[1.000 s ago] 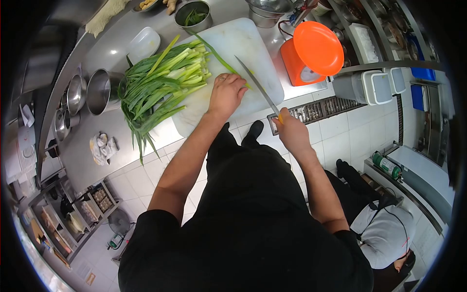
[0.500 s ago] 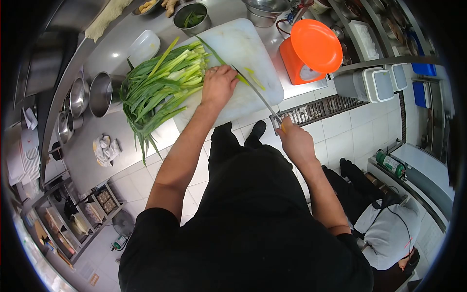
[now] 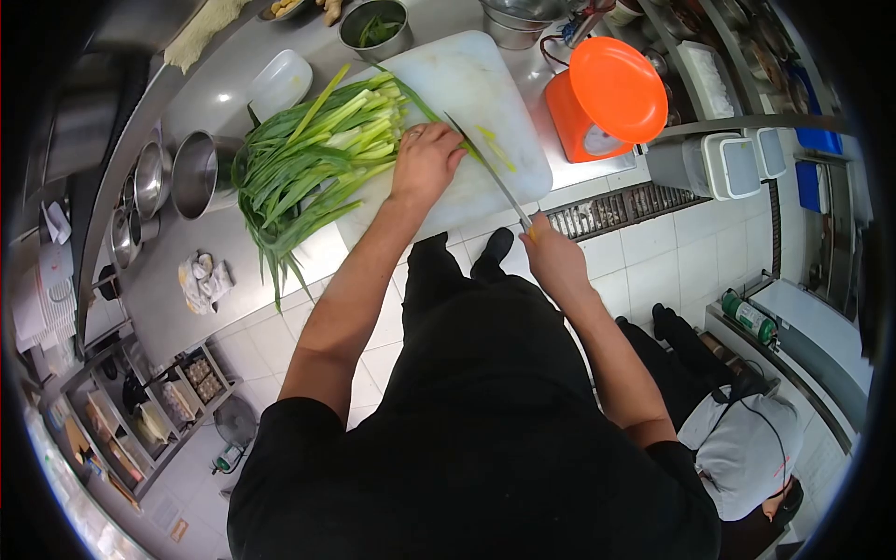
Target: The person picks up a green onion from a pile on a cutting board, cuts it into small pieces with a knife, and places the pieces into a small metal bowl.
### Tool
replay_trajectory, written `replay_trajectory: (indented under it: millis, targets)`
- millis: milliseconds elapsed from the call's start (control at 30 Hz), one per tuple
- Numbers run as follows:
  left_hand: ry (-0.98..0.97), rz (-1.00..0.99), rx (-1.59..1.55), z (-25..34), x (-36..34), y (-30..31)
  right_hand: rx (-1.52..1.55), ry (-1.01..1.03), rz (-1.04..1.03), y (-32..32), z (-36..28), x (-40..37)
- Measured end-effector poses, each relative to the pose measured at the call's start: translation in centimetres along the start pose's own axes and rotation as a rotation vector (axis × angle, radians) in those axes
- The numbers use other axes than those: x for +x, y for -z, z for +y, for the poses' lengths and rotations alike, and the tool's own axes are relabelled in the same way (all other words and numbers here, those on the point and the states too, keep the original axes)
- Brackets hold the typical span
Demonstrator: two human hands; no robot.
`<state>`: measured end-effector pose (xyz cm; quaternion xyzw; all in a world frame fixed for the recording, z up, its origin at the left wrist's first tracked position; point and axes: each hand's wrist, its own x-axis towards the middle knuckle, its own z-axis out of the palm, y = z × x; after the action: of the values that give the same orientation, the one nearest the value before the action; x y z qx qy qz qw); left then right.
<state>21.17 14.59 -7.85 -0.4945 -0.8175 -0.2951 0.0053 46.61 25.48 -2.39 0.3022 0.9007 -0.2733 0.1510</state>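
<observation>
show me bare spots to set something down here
The far part of the cutting board, between the knife and the orange scale, is bare but for a few cut bits. Bare steel counter lies between the pot and the crumpled cloth. Crowded: green onions by the left hand, and bowls behind.

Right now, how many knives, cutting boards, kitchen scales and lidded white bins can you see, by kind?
Knife: 1
White cutting board: 1
Orange kitchen scale: 1
Lidded white bins: 2
Total: 5
</observation>
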Motion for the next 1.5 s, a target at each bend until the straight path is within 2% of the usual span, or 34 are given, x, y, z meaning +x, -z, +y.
replay_trajectory:
  millis: [200, 300, 467, 700, 800, 900, 1100, 1267, 1367, 1500]
  targets:
    - [-0.005, -0.007, 0.025, -0.5, 0.5, -0.2, -0.035, 0.061, 0.013, 1.4, -0.4, 2.3]
    - [0.029, -0.006, 0.002, -0.7, 0.5, -0.2, -0.005, 0.027, 0.062, 2.2, 0.0, 1.4]
    - [0.025, -0.04, 0.003, -0.5, 0.6, -0.2, 0.031, 0.033, 0.008, 3.8, -0.9, -1.1]
    - [0.037, 0.009, 0.002, -0.1, 0.4, -0.4, 0.016, -0.031, -0.038, 2.4, -0.8, -2.4]
    - [0.042, -0.007, -0.016, -0.3, 0.6, -0.5, -0.009, -0.02, -0.05, 1.0, -1.0, -1.0]
    - [0.027, -0.019, -0.055, -0.3, 0.7, -0.3, 0.004, 0.033, 0.046, -1.0, -1.0, 1.4]
    - [0.014, -0.074, -0.058, 1.2, -0.7, -0.6, 0.038, 0.068, 0.045, 0.5, -0.8, 3.1]
    - [0.035, -0.005, -0.123, 3.8, -2.4, -1.2, 0.1, 0.058, 0.041, 2.4, 0.3, 0.8]
    - [0.081, 0.051, -0.063, 2.7, -1.7, -0.7, 0.098, 0.042, 0.015, 3.2, 0.2, -0.9]
    - [0.035, -0.029, 0.04, 1.3, -0.2, 0.5, 0.072, 0.042, 0.027, 2.9, -0.2, -2.7]
